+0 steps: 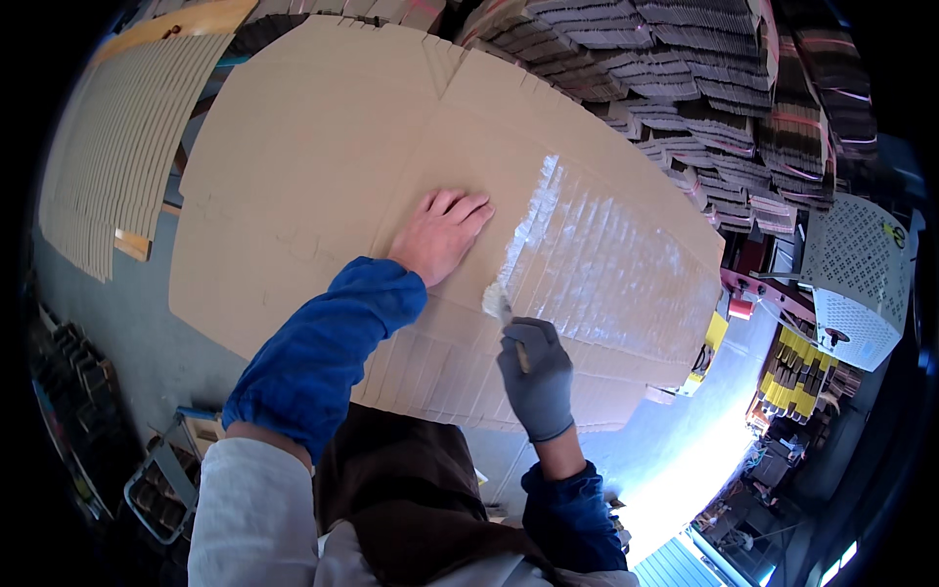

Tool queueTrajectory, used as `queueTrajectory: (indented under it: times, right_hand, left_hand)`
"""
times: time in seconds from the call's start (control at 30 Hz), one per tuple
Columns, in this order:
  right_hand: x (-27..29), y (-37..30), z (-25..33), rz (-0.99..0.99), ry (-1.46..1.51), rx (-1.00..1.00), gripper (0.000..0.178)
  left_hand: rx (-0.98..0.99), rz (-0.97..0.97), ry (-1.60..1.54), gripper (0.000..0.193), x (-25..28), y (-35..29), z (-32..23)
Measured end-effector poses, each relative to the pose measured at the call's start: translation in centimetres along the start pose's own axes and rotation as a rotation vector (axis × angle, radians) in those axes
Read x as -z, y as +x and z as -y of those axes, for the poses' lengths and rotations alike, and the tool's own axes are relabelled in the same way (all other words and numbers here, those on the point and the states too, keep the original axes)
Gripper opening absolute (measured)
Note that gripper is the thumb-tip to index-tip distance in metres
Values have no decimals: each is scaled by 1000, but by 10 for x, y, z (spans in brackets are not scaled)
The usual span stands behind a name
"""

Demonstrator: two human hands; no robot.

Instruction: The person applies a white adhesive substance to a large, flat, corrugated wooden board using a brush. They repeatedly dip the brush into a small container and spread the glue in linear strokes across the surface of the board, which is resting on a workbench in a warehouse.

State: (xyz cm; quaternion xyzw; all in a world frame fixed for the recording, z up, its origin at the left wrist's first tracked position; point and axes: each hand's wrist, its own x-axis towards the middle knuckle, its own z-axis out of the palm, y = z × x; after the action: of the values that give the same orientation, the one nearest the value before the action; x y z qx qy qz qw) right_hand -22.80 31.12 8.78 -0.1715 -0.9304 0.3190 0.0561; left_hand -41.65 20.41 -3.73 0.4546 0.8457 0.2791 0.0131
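Observation:
A large brown cardboard sheet point(313, 147) lies flat in front of me, with several fold lines and notched edges. My bare left hand point(442, 237) rests palm down on its middle, fingers together and slightly bent, holding nothing. In a grey glove, my right hand point(537, 380) grips the handle of a brush point(498, 300). The brush's whitish bristles touch the sheet at the lower end of a thick white wet streak point(531, 220). Right of that streak, thinner smears of the white paste point(611, 269) cover the cardboard.
Bundled stacks of cardboard point(675, 78) are piled beyond the sheet at the back right. A rack of thin parallel slats point(132, 147) stands at the left. To the right is a white perforated metal guard point(856, 279), with yellow-and-brown stacked pieces point(797, 377) below it.

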Motion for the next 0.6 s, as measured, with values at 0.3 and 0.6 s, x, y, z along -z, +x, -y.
queueTrajectory:
  times: [0.3, 0.6]
  right_hand:
    - [7, 21, -29, -51, 18, 43, 19]
    - [31, 79, -51, -117, 403, -275, 8]
  left_hand:
    - [-8, -17, 32, 40, -1, -1, 1]
    - [11, 25, 39, 41, -1, 1, 0]
